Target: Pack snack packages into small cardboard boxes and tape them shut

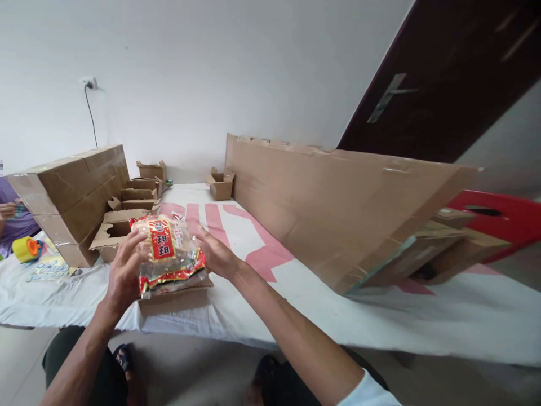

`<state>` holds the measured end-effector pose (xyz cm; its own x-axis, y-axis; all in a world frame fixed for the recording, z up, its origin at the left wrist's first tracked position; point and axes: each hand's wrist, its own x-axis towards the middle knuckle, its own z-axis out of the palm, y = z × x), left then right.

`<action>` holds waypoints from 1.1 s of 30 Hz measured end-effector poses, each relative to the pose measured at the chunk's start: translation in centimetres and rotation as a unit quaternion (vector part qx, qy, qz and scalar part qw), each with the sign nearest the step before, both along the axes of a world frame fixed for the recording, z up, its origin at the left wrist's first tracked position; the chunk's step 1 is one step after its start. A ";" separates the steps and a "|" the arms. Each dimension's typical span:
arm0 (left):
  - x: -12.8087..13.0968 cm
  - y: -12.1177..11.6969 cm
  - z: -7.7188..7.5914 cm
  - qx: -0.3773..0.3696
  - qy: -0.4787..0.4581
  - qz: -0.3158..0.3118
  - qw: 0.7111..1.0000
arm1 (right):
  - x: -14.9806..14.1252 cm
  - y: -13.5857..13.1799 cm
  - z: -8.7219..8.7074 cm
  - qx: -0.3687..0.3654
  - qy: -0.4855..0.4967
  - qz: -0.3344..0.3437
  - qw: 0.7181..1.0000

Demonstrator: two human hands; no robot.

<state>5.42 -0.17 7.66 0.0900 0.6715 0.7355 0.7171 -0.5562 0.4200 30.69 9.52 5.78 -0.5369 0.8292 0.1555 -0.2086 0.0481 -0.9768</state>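
A clear and red snack bag (172, 248) with a red label sits between my two hands, over a low cardboard box (177, 301) at the table's front edge. My left hand (125, 265) grips the bag's left side with bent fingers. On the other side, my right hand (216, 254) presses against the bag's upper right, its thumb and fingers partly hidden. Most of the box is covered by the bag. Just behind my left hand stands an open cardboard box (110, 234).
Several small open boxes line a tall cardboard partition (80, 197) on the left. Another long cardboard partition (338, 203) stands on the right. A small box (220, 185) is by the wall. A yellow tape roll (25, 248) and another person's hand (7, 211) are far left; a red chair (502, 217) is right.
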 end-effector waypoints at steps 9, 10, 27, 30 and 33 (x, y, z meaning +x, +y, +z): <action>-0.8 1.4 -2.1 -0.064 -0.162 0.009 0.985 | -1.3 -1.4 0.2 -0.052 0.166 -0.009 0.985; -0.8 1.6 -2.2 -0.101 -0.217 -0.006 0.971 | -1.4 -1.4 0.2 -0.048 0.169 -0.013 0.984; 0.7 1.4 -0.1 -0.369 -0.387 -0.153 0.831 | -0.8 -0.5 0.0 -0.028 0.167 -0.010 0.985; -1.3 1.9 1.7 -0.330 -0.331 -0.099 0.878 | 0.6 1.0 1.3 -0.004 0.132 0.011 0.991; -3.4 3.3 5.5 -0.216 -0.288 -0.027 0.933 | 1.5 3.0 4.4 0.076 0.053 0.064 0.994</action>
<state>2.06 3.09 13.21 -0.1935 0.9225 0.3341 0.2789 -0.2748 0.9202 32.18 12.47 10.16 -0.6102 0.7183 0.3343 -0.3230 0.1597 -0.9328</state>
